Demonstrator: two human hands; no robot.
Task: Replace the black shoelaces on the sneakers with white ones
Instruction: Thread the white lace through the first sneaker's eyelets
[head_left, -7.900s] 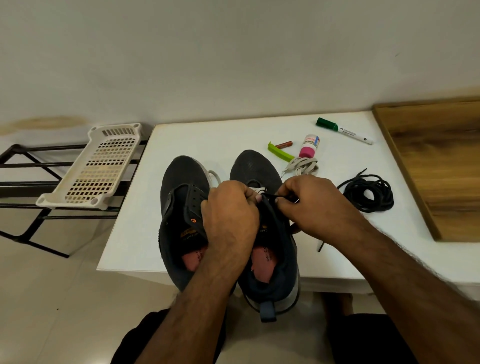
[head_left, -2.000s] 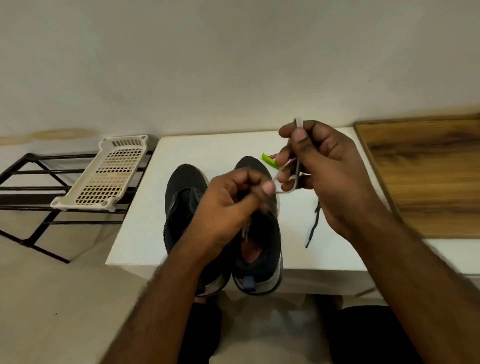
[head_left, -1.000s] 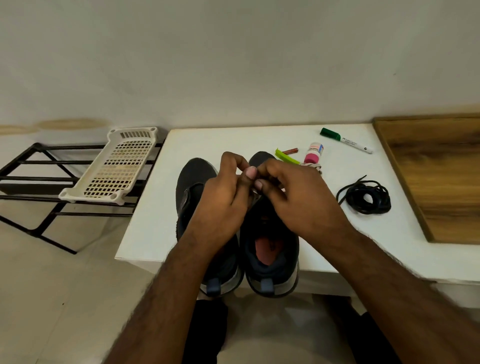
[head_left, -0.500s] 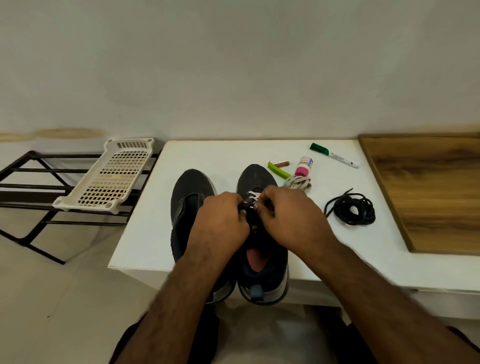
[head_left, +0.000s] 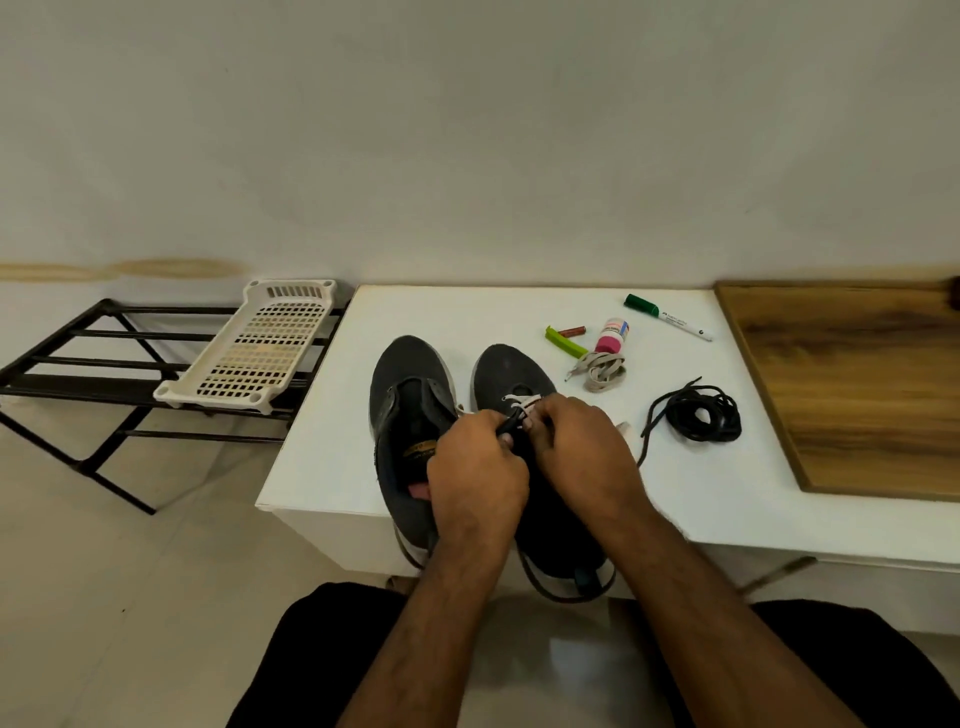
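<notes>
Bits and pieces scattered around the white table (head_left: 332, 467), nothing else in play here.
Up at the far edge lies a green-capped marker (head_left: 667, 317), angled across the corner. Just left of it sits a small pink-and-white bottle (head_left: 613, 336) on its side, and beside that a lime-green clip (head_left: 565, 342) with a little reddish-brown stick (head_left: 570, 330) touching its far end. To the right, a wooden board (head_left: 852, 384) butts up against the tabletop. Off to the left, a cream perforated plastic tray (head_left: 260, 348) rests tilted across a black metal rack (head_left: 78, 374), standing on the pale tiled floor (head_left: 130, 597) against the plain wall (head_left: 467, 130).
</notes>
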